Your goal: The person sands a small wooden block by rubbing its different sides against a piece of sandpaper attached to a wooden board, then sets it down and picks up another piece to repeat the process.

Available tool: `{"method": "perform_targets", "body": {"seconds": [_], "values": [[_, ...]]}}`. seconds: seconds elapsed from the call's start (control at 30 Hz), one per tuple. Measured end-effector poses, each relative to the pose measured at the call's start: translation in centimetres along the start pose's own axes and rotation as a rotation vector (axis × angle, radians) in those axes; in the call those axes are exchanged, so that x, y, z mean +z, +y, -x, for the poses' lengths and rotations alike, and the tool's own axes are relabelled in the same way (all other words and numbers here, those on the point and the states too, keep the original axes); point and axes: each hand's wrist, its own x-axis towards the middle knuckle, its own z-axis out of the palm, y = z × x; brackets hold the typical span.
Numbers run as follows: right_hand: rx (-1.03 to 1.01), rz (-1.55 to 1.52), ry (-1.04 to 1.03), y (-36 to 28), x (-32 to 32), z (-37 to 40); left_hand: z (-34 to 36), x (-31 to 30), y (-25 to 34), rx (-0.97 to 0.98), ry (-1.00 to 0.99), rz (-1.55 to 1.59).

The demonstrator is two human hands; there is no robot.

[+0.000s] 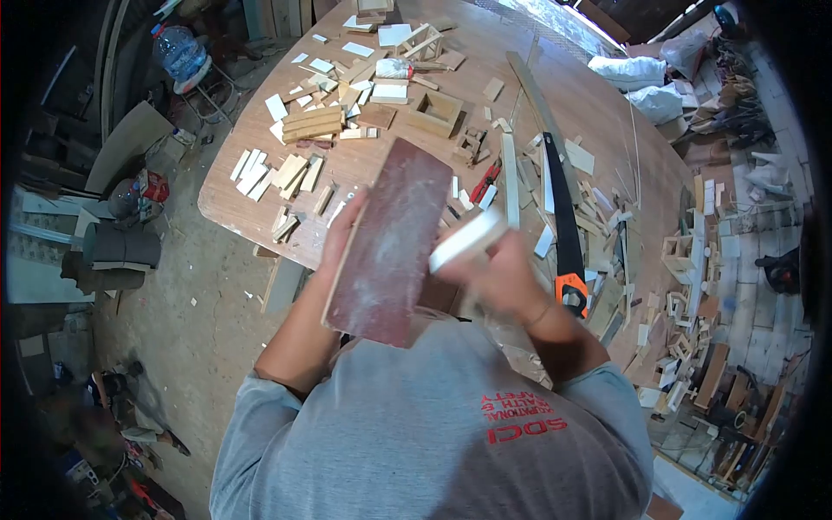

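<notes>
Our left grip (341, 232) holds a dusty red board (390, 243) by its left edge, fingers mostly hidden behind it. Our right grip (507, 273), blurred, is closed around a white block (468, 240) just beside the board's right edge. On the tabletop (222, 192) we see a saw (568, 217) and wood pieces (314, 124).

Two hands (510, 279), one dark red board (390, 244), one held white block (468, 240), one saw (564, 217) and one big blue bottle (178, 54) are seen. The wood bits (314, 124) are too many to be counted.
</notes>
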Motion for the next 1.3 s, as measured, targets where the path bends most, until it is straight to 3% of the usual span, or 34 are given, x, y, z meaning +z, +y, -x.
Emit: {"method": "perform_targets", "body": {"seconds": [0.07,0.13,0.2,0.33,0.67,0.77,0.87,0.97,1.0,1.07,1.2,1.3], "values": [[-0.112,-0.421,0.155,-1.0,-2.1,-0.5,0.4,-1.8,0.3,-0.048,-0.118,-0.046],[-0.221,-0.544,0.099,-0.9,-1.6,0.0,0.3,-1.3,-0.2,-0.031,-0.136,-0.079],[-0.230,-0.944,-0.172,-0.8,-0.4,0.4,-0.3,-0.9,-0.9,-0.048,-0.186,-0.069],[-0.222,-1.122,-0.226,-0.2,0.9,0.9,-0.7,-1.0,-1.3,-0.028,-0.089,0.032],[-0.183,-1.063,-0.056,1.1,1.4,1.3,0.4,-1.7,-1.7,-0.015,-0.096,-0.086],[-0.141,-0.996,0.007,1.4,1.6,1.1,0.8,-1.1,-1.8,-0.044,0.011,0.003],[-0.156,-0.797,0.197,1.9,1.9,0.2,1.2,-0.4,-2.2,-0.066,0.009,0.008],[-0.346,-0.046,0.346,2.9,1.3,-1.5,1.2,-0.8,-2.5,-0.065,0.030,-0.029],[-0.347,-0.046,0.344,3.1,1.0,-2.1,1.2,-1.1,-2.5,-0.063,0.029,-0.030],[-0.781,0.704,0.388,3.6,0.3,-3.2,1.0,-1.5,-2.4,-0.058,-0.038,-0.093],[-0.818,0.705,0.342,3.6,1.1,-2.9,1.1,-0.2,-2.3,-0.014,-0.051,-0.037],[-0.840,0.770,0.311,3.2,1.7,-2.2,1.2,0.6,-2.3,0.090,0.061,0.011]]}}
